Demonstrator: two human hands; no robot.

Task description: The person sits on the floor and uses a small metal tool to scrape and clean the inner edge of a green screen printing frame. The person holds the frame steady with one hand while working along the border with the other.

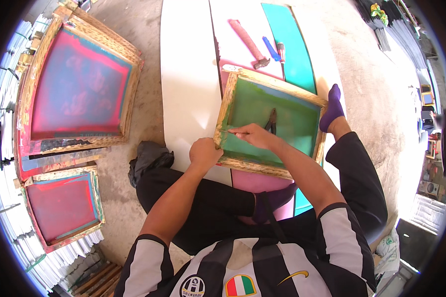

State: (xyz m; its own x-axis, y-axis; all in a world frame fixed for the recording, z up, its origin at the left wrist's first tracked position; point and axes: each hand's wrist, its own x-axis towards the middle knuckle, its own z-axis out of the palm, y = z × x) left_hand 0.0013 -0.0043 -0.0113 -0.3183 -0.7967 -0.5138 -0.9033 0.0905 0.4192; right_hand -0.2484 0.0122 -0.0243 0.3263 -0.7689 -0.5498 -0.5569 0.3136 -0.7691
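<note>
1. The left hand (204,152) has its fingers curled closed, gripping the lower left corner of a rectangular frame of rough, mottled tan wood (257,168).
2. The right hand (252,135) reaches across the frame, its fingertips at the inner edge of the left bar, just above the left fingers; I cannot tell whether they pinch something thin.
3. Under the right hand, a smooth, translucent green mesh (250,106) spans the frame, with a bluish strip along its far side.
4. Just right of the right fingers, dark metal pliers (273,118) lie over the green area.
5. Beyond the fingers and the frame lie 3 tools: a hammer with a long pinkish-red handle (246,39), a slender blue object (270,48) and a screwdriver with a striped handle (281,52).
6. Beneath these, flat panels run away from the fingers: white (188,74), pink and teal.
7. Well left of the left fingers stand 2 more wooden frames with pink-and-blue mesh, the larger (134,94) beyond the smaller (100,195); a crumpled dark plastic bag (151,158) sits nearer.
</note>
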